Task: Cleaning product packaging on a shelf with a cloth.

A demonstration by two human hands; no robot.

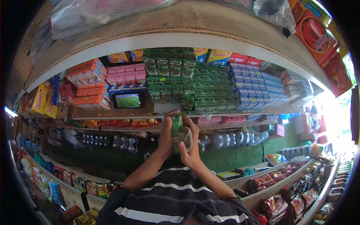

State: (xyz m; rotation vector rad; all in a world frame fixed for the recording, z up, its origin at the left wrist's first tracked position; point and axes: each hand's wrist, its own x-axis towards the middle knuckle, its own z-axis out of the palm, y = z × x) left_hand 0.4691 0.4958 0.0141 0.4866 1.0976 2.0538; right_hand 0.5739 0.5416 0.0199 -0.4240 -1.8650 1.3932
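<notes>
In front of my chest, my left hand grips the side of a small green drink carton. My right hand holds a crumpled beige cloth against the carton's other side. Just beyond my fingers, one green Milo carton stands at the front of a wooden shelf. Behind it rise stacked Milo packs, with more rows of green cartons to their right. What is printed on the held carton is too small to tell.
A phone showing a green field leans on the shelf beside pink cartons and orange cartons. Blue cartons are stacked right. An upper shelf's edge juts overhead. Bottles stand below; snack packets fill racks behind me.
</notes>
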